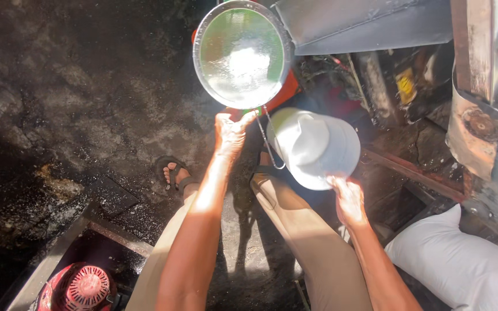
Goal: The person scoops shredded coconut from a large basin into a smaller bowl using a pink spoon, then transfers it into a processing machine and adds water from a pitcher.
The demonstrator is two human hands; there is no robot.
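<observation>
my left hand (231,129) pinching rim of steel bowl (242,55) under metal chute (364,23); right hand (348,198) gripping white bucket (315,147) beside it. risk as i see it: thin one-edge grip, bowl could tip, spill onto wet floor (59,86).
</observation>
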